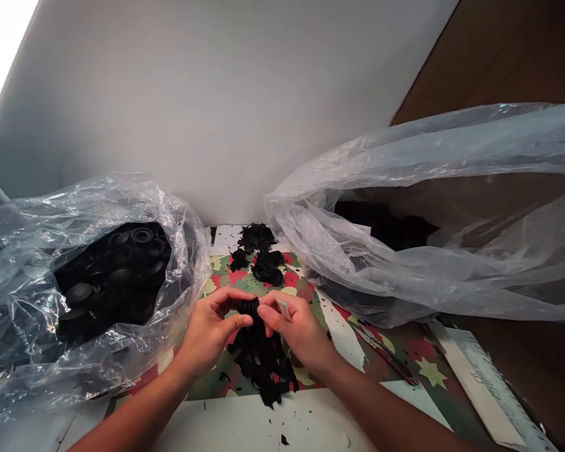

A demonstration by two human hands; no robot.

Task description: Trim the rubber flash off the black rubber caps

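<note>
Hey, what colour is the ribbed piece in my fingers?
The ribbed piece is black, seen best in the head view.

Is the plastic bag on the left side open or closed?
Open: the left bag has a wide mouth, and black round parts show inside.

In the middle of the frame, you are pinching a small black ridged piece (248, 307) with your left hand (213, 317). Your right hand (295, 326) is touching its edge and holding a thin pale thing (283, 308). Black scraps (266, 367) are lying below. On the left, a clear bag (23, 251) is holding round black parts (115, 270). Another clear bag (329, 251) is gaping on the right.
</note>
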